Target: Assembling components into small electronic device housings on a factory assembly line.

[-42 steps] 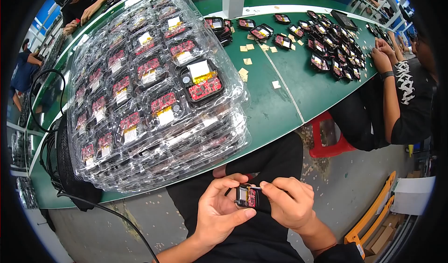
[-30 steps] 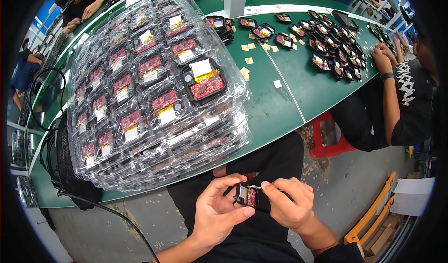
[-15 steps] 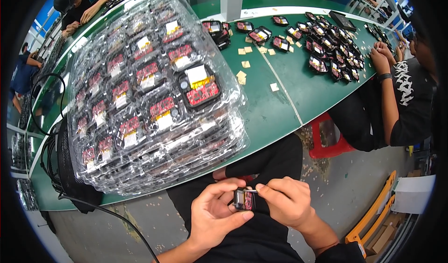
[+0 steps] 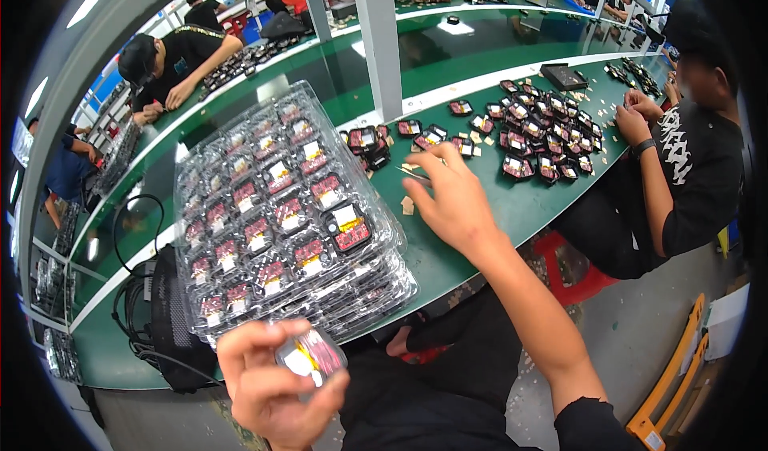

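Green table [image 4: 428, 251]: we look down on a workbench where clear plastic trays [image 4: 398, 229] stand stacked, their pockets filled with black cases [image 4: 350, 229] that carry red boards.

Held case [image 4: 304, 361]: it sits in the person's left hand [image 4: 276, 391], before the near edge of the stack, its red, yellow and white parts blurred yet facing up at us.

Risk by the trays: we judge that a slack hold could let the case fall, and that a knock from the same hand could shift the stack.

Risk by the loose cases [image 4: 370, 147]: we think a hasty sweep of the right hand [image 4: 450, 203] could nudge them or scatter the tan squares [image 4: 408, 205].

Left-hand pose: fingers and thumb close around the case, clamping it by its edges.

Right-hand pose: we see it stretched over the table, back upward, fingers bent, forearm [image 4: 540, 315] slanting in from lower right. A thin pale sliver [image 4: 410, 173] shows near the fingertips; we cannot tell whether they pinch it.
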The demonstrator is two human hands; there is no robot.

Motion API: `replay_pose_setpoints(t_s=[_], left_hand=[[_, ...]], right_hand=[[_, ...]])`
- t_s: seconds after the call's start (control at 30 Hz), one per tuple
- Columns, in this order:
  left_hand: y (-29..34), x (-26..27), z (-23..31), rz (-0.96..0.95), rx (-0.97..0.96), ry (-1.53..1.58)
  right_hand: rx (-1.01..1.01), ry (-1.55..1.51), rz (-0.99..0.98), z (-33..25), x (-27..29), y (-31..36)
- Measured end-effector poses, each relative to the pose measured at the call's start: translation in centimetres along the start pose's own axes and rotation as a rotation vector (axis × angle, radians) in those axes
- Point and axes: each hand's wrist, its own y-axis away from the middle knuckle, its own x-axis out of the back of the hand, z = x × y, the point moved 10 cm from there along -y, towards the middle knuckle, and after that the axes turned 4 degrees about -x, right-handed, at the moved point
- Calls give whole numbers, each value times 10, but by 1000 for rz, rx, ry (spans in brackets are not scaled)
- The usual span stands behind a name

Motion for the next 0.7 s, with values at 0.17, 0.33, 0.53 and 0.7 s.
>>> replay_pose_setpoints(t_s=[0.17, 0.33, 0.53, 0.7], left_hand=[[-46, 9, 1, 92, 4, -498], [-64, 1, -14, 41, 79, -554], [-70, -17, -12, 8, -12, -570], [-60, -31, -14, -102, -38, -709]], right_hand=[[92, 180, -152, -32, -43, -66], [94, 322, -374, -27, -83, -76], [106, 365, -332, -21, -68, -50], [135, 371, -280, -24, -48, -20]])
